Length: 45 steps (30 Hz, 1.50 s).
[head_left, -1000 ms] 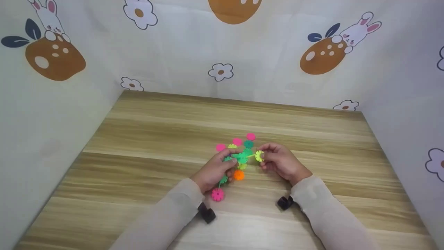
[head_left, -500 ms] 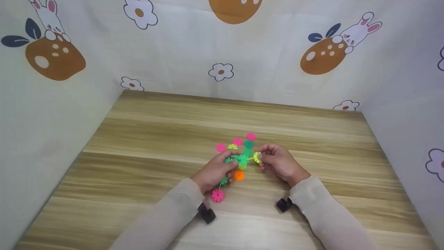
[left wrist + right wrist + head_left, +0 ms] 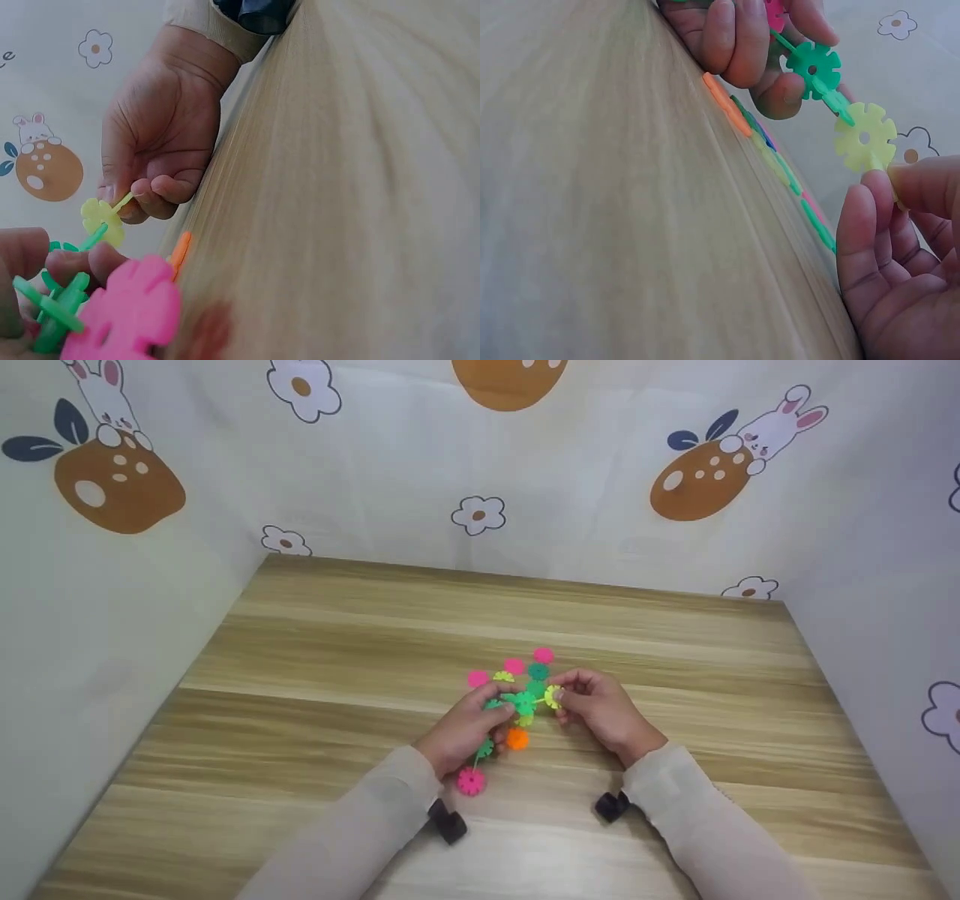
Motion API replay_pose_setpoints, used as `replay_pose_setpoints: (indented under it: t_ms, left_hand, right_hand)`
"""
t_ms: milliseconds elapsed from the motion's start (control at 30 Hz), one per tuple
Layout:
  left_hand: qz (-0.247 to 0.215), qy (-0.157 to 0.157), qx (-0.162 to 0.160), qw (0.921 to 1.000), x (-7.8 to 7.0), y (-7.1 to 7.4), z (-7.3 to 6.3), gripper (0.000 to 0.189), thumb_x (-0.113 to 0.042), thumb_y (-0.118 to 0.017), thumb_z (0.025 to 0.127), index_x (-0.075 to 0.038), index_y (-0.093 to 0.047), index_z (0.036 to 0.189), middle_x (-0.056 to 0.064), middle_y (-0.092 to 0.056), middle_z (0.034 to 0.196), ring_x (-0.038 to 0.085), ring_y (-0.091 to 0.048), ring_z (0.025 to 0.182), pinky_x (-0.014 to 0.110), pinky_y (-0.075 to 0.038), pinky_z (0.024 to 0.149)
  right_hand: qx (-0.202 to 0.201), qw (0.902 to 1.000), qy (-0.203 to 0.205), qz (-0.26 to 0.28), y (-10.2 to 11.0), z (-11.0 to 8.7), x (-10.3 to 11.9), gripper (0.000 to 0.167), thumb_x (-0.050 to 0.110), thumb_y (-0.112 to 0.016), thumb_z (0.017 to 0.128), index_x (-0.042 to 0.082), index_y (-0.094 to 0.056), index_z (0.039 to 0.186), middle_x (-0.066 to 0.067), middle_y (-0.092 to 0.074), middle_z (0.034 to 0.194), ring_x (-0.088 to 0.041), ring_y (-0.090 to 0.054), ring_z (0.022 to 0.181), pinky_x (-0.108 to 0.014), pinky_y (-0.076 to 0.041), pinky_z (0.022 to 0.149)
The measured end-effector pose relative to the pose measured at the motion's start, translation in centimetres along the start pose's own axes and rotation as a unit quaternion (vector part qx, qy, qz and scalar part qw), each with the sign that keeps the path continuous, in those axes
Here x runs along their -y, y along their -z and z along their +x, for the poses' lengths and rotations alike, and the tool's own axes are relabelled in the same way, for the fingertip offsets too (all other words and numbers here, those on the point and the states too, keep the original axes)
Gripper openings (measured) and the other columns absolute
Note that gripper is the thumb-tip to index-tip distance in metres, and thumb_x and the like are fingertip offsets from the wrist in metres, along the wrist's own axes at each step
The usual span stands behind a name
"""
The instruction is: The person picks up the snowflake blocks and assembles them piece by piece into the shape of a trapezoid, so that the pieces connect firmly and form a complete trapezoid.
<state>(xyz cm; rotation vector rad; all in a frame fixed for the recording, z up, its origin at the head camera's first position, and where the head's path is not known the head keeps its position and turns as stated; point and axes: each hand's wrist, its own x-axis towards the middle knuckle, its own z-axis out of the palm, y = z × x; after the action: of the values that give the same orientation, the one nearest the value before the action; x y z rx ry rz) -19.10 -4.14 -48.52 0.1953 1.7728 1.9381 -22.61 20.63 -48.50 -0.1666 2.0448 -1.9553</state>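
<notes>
My left hand [image 3: 463,729] grips a chain of slotted plastic snowflake discs, with a green disc [image 3: 814,70] beyond its fingers. A pink disc [image 3: 471,781] hangs at the chain's near end, below the left hand. At the other end, a yellow disc [image 3: 865,139] is slotted onto a green piece. Thumb and fingertips of my right hand [image 3: 606,712] pinch a second yellow disc [image 3: 553,697]. In the right wrist view this second disc is edge-on and meets the first yellow one. The left fingers hide part of the chain.
Several loose discs lie on the wooden table [image 3: 360,645] behind and below the hands: pink [image 3: 543,655], dark green [image 3: 538,671], yellow [image 3: 503,677] and orange [image 3: 517,739]. Patterned cloth walls [image 3: 390,457] stand around the table. A black device [image 3: 611,807] sits at the right wrist.
The right hand has shifted slightly left with its yellow disc, closer to the left hand. The left hand stays nearly still.
</notes>
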Motion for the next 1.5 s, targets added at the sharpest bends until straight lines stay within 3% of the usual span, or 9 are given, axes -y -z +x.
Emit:
replay_pose_setpoints:
  t_ms: [200, 433, 600, 867, 1000, 1133, 1267, 1400, 1500]
  left_hand:
    - [-0.007, -0.010, -0.012, 0.9998, 0.2, 0.0, 0.1, 0.037, -0.019, -0.050, 0.111, -0.016, -0.054, 0.148, 0.008, -0.060, 0.114, 0.016, -0.057, 0.078, 0.027, -0.055, 0.069]
    - [-0.011, -0.012, -0.016, 0.9997, 0.2, 0.0, 0.0, 0.042, -0.017, -0.062, 0.106, -0.016, -0.053, 0.148, 0.006, -0.057, 0.106, 0.016, -0.057, 0.078, 0.027, -0.055, 0.069]
    - [-0.006, -0.011, -0.012, 0.9998, 0.2, 0.1, 0.2, 0.048, -0.012, -0.064, 0.104, -0.019, -0.053, 0.151, 0.003, -0.052, 0.094, 0.015, -0.052, 0.073, 0.026, -0.053, 0.067]
    - [-0.033, -0.013, -0.031, 0.9989, 0.2, 0.1, 0.2, 0.042, -0.008, -0.059, 0.103, -0.018, -0.056, 0.144, 0.002, -0.052, 0.090, 0.015, -0.049, 0.069, 0.024, -0.050, 0.063]
    - [-0.045, -0.015, -0.033, 0.9983, 0.2, 0.0, 0.2, 0.035, -0.009, -0.056, 0.104, -0.014, -0.053, 0.139, 0.003, -0.051, 0.095, 0.015, -0.047, 0.067, 0.024, -0.048, 0.061]
    - [-0.044, -0.013, -0.032, 0.9984, 0.2, 0.0, 0.2, 0.028, -0.016, -0.054, 0.108, -0.014, -0.053, 0.136, 0.004, -0.052, 0.105, 0.015, -0.046, 0.068, 0.024, -0.047, 0.062]
    - [-0.037, -0.010, -0.034, 0.9987, 0.1, 0.0, 0.1, 0.025, -0.017, -0.053, 0.109, -0.016, -0.055, 0.133, 0.005, -0.053, 0.110, 0.016, -0.046, 0.069, 0.024, -0.046, 0.062]
    - [-0.037, -0.012, -0.034, 0.9987, 0.1, -0.1, 0.1, 0.026, -0.014, -0.054, 0.107, -0.015, -0.055, 0.132, 0.005, -0.054, 0.111, 0.015, -0.045, 0.067, 0.024, -0.046, 0.061]
    - [-0.038, -0.017, -0.033, 0.9986, 0.1, -0.2, 0.1, 0.027, -0.013, -0.054, 0.105, -0.014, -0.055, 0.132, 0.005, -0.054, 0.108, 0.015, -0.045, 0.066, 0.023, -0.046, 0.060]
  right_hand:
    - [-0.022, 0.9988, -0.001, 0.044, -0.2, 0.1, 0.2, 0.038, -0.008, -0.056, 0.100, -0.009, -0.059, 0.138, -0.007, -0.063, 0.107, -0.016, -0.066, 0.085, -0.028, -0.062, 0.079]
    - [-0.007, 0.9978, 0.011, 0.066, -0.4, 0.0, 0.2, 0.036, -0.010, -0.059, 0.098, -0.007, -0.059, 0.134, -0.006, -0.064, 0.102, -0.016, -0.067, 0.087, -0.030, -0.063, 0.082]
    - [0.014, 0.9986, 0.007, 0.051, -0.3, 0.0, 0.1, 0.036, -0.009, -0.059, 0.098, -0.007, -0.057, 0.134, -0.008, -0.067, 0.110, -0.017, -0.070, 0.087, -0.030, -0.063, 0.081]
    - [0.030, 0.9968, -0.012, -0.073, -0.4, 0.0, 0.4, 0.044, -0.003, -0.058, 0.097, -0.004, -0.056, 0.141, -0.022, -0.064, 0.134, -0.018, -0.066, 0.077, -0.028, -0.062, 0.072]
    - [0.029, 0.9932, -0.018, -0.111, -0.3, 0.0, 0.3, 0.036, 0.000, -0.060, 0.097, -0.006, -0.060, 0.133, -0.021, -0.068, 0.123, -0.017, -0.063, 0.073, -0.027, -0.061, 0.068]
    - [0.036, 0.9886, -0.023, -0.144, -0.1, -0.1, 0.4, 0.036, 0.002, -0.065, 0.096, -0.005, -0.063, 0.130, -0.010, -0.065, 0.096, -0.015, -0.056, 0.064, -0.025, -0.055, 0.059]
    - [0.046, 0.9730, -0.027, -0.225, -0.1, -0.5, 0.9, 0.040, 0.008, -0.074, 0.092, 0.002, -0.068, 0.131, -0.003, -0.060, 0.084, -0.014, -0.050, 0.060, -0.024, -0.048, 0.054]
    - [0.061, 0.9519, -0.014, -0.300, -0.4, -0.9, 1.3, 0.034, 0.009, -0.080, 0.089, 0.008, -0.074, 0.123, -0.002, -0.063, 0.088, -0.016, -0.052, 0.073, -0.027, -0.047, 0.064]
    - [0.073, 0.9441, -0.006, -0.321, -0.5, -0.9, 1.3, 0.027, 0.006, -0.080, 0.087, 0.009, -0.074, 0.113, -0.004, -0.061, 0.088, -0.019, -0.053, 0.079, -0.030, -0.047, 0.070]
